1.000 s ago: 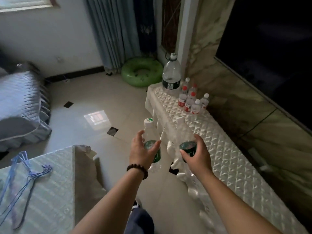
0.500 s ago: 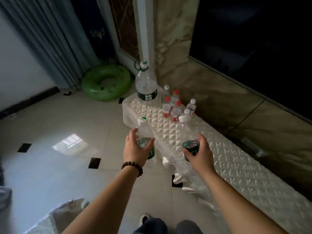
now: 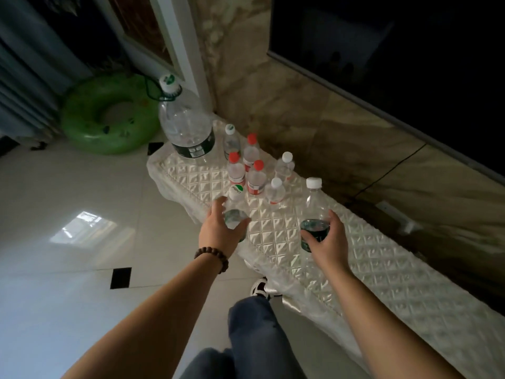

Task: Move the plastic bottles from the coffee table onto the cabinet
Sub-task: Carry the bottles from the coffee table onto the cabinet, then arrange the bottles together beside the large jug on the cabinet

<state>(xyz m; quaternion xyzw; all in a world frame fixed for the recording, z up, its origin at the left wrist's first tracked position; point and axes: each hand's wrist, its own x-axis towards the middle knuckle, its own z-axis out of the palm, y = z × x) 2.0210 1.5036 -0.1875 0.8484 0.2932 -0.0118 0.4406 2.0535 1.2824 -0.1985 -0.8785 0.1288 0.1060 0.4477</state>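
Note:
My left hand (image 3: 220, 233) grips a clear bottle with a green label and white cap (image 3: 234, 206), held over the near edge of the cabinet (image 3: 382, 269), which is covered with a white quilted cloth. In my right hand (image 3: 326, 242) is a second clear green-label bottle (image 3: 314, 212), upright above the cloth. Just beyond both hands stand several small bottles (image 3: 255, 176) with red or white caps. A large water jug (image 3: 185, 127) stands at the cabinet's far end.
A green inflatable ring (image 3: 109, 119) lies on the tiled floor beyond the cabinet, by the curtain. A dark TV screen (image 3: 396, 50) hangs on the marble wall above the cabinet. My legs and one shoe (image 3: 259, 287) are beside the cabinet's near edge.
I have stepped closer to the cabinet; both hands with their bottles have moved forward over its cloth. The coffee table and sofa have left the view.

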